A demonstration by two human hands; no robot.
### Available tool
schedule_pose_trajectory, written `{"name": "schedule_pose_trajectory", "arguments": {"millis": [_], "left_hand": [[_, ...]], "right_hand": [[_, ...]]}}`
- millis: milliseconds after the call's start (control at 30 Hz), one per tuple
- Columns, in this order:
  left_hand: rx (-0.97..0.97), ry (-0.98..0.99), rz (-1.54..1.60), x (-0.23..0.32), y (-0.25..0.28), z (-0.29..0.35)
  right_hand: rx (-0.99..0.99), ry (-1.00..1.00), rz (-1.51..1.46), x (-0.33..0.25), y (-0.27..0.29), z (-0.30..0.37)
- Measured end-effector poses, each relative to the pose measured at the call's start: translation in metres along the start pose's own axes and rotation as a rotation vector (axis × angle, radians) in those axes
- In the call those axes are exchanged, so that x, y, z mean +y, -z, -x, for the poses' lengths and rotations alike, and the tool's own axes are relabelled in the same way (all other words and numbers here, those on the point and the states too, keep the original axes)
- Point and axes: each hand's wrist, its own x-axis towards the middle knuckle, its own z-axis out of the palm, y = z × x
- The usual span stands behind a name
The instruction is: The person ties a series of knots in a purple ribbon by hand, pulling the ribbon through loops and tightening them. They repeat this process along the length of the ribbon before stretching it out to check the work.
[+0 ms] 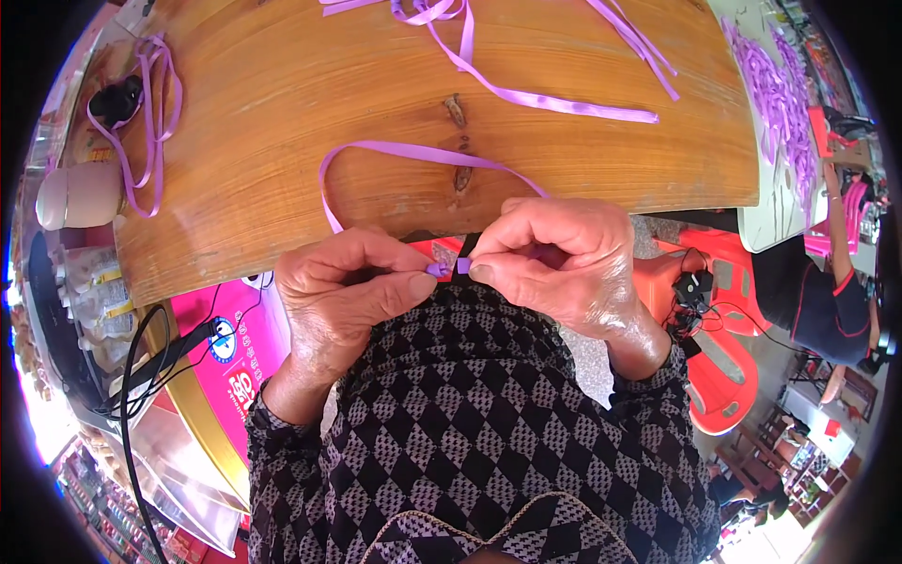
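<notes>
Two purple ends close together, not yet joined

The purple ribbon [404,148] being handled is low in the centre of the frame, its middle arching over the near part of the wooden table [254,188]. The hands are apart, each in a pinch. The left hand [331,289] has thumb and forefinger closed on a small, bunched purple tip [438,270]; the right hand [571,263] grips a flat purple end [463,266] just beside it. Both probably belong to the one ribbon, but the fingers hide how they run.

As for progress, the bunched tip looks already folded or rolled, while nothing visible fastens it to the flat end, so that seems left to do. Any stitch or knot is too small to tell.

More ribbon lies around: a long loose strip [526,97] at the top centre, folded strands [648,56] at the upper right, a looped ribbon [150,141] at the upper left and a heap of purple ribbons [785,99] at the far right. Whether these are finished or waiting cannot be told.
</notes>
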Motion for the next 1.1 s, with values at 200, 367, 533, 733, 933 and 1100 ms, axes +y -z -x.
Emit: {"name": "schedule_pose_trajectory", "arguments": {"millis": [200,367,533,733,933,1100], "left_hand": [[-0.019,0.062,-0.057,0.006,-0.002,-0.001],[-0.082,0.032,-0.152,0.009,-0.001,-0.002],[-0.108,-0.04,-0.251,0.01,0.0,-0.003],[-0.057,-0.044,-0.225,0.005,-0.006,-0.001],[-0.008,-0.026,-0.13,-0.003,-0.011,0.0],[0.029,-0.217,-0.213,-0.012,-0.016,0.003]], "right_hand": [[-0.044,-0.002,0.082,-0.001,0.002,-0.002],[-0.037,-0.001,0.104,-0.001,0.002,-0.002],[-0.054,-0.004,0.123,0.0,0.003,-0.001],[-0.017,-0.096,-0.009,0.002,0.0,0.002],[0.037,0.101,0.124,0.011,-0.004,0.002],[0.045,0.254,0.306,0.009,-0.007,0.001]]}}
